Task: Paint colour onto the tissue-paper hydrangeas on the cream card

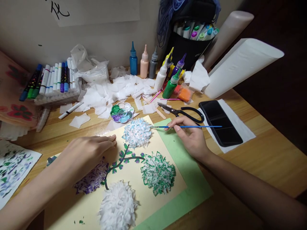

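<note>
Paintbrush (pixel 195 126) in right hand (pixel 189 137), pinched between thumb and fingers toward the bristle end; tip at the edge of the blue-tipped paper flower (pixel 137 132), seemingly touching. Flower sits between the two hands. Brush should be light, stiff, easy to roll; grip low on the handle. Flower probably light, soft, easily crushed; better to steady the cream sheet (pixel 146 204) under it. Left hand (pixel 92 147) palm down, fingers together, just left of flower; underside hidden, can't tell if it holds or presses anything. Purple flower (pixel 93 179) partly under left hand; green-edged flower (pixel 158 174) nearer the wearer than right hand. Palette (pixel 122 112) beyond left fingertips, scissors (pixel 177 111) just beyond right hand, phone (pixel 223 121) to its right.
</note>
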Demonstrator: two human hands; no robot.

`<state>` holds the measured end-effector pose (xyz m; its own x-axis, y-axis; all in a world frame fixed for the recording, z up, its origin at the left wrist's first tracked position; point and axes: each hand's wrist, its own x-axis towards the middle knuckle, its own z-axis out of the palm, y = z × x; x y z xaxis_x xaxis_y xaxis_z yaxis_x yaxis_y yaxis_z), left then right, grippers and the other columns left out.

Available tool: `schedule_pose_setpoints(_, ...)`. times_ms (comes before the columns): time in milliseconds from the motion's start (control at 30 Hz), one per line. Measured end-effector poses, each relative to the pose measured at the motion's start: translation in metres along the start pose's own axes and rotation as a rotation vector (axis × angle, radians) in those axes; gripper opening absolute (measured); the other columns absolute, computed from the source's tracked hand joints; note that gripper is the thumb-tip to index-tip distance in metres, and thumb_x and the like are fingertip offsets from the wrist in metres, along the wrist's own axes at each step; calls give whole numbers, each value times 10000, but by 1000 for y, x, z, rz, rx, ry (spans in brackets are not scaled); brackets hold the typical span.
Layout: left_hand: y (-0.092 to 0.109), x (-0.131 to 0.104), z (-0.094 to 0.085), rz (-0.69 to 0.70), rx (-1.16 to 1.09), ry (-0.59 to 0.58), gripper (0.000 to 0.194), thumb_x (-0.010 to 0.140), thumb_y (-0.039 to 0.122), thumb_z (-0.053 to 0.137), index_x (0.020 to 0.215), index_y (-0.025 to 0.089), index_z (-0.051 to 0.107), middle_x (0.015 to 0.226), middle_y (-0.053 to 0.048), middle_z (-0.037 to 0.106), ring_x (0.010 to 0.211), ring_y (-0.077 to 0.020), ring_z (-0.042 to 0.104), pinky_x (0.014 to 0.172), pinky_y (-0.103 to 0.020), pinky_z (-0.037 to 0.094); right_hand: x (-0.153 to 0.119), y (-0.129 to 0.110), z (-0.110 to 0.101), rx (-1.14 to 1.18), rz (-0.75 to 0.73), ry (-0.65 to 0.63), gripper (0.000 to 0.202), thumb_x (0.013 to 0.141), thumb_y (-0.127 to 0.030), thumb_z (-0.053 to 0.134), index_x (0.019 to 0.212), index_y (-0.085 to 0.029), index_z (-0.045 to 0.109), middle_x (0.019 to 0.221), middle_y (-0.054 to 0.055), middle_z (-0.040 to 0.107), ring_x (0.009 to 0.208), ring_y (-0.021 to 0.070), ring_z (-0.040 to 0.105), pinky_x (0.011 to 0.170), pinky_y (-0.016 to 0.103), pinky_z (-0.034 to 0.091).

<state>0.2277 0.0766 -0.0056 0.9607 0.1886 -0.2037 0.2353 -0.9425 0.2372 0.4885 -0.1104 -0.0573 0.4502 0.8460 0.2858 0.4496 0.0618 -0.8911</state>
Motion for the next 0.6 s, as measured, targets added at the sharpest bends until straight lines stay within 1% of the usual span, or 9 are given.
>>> schedule_pose_setpoints(67,1,0,0,-4,-13,25,369,910,143,346,973,182,708,1023,-98,739,872,-235,706,653,-321,486,1,0,0,-9,26,-12,127,939,-272,500,883,-232,606,855,19,660,840,169,646,787,345,527)
schedule_pose_setpoints(100,2,0,0,-14,-18,37,371,919,153,344,971,184,710,1016,-95,740,858,-228,706,661,-320,486,1,0,1,-1,37,-4,124,938,-271,501,882,-232,604,852,17,658,831,167,648,784,346,526)
schedule_pose_setpoints(200,4,-1,0,-45,-22,50,380,934,178,340,952,178,720,952,-93,741,712,-199,685,631,-321,475,1,0,0,48,30,56,124,938,-279,498,872,-230,591,823,14,653,801,164,653,755,339,535)
schedule_pose_setpoints(233,4,-1,0,-48,-19,49,388,934,175,334,953,176,721,949,-96,740,697,-198,681,626,-323,475,1,0,0,53,16,63,129,939,-282,496,867,-230,590,817,16,653,800,165,653,749,339,538)
schedule_pose_setpoints(300,3,-1,0,-23,-11,46,397,923,159,326,955,169,721,983,-110,740,745,-216,696,631,-329,484,1,-1,-1,37,-1,42,134,939,-282,494,866,-229,593,821,20,656,814,168,650,755,341,538)
schedule_pose_setpoints(400,-1,-1,1,13,0,24,382,907,143,336,952,173,714,1024,-114,740,811,-235,710,610,-323,490,2,-1,-1,18,29,17,120,936,-266,499,879,-227,597,841,20,662,828,168,649,767,344,531)
schedule_pose_setpoints(467,-4,0,1,22,-7,7,353,899,137,361,934,186,709,985,-97,743,792,-229,710,582,-311,481,2,-1,-1,33,37,54,115,934,-250,498,875,-229,594,828,15,659,814,164,647,765,342,527)
schedule_pose_setpoints(533,-6,1,2,41,-30,2,321,890,136,393,918,194,708,923,-80,740,771,-221,705,580,-298,478,1,-1,-1,54,12,85,121,931,-246,498,859,-232,595,805,12,650,787,163,640,752,343,526)
schedule_pose_setpoints(600,-7,1,3,53,-68,36,299,883,138,421,911,195,713,875,-70,732,746,-208,699,598,-286,484,-1,0,-2,69,-25,102,136,928,-261,499,840,-235,600,787,15,636,756,169,627,737,353,525)
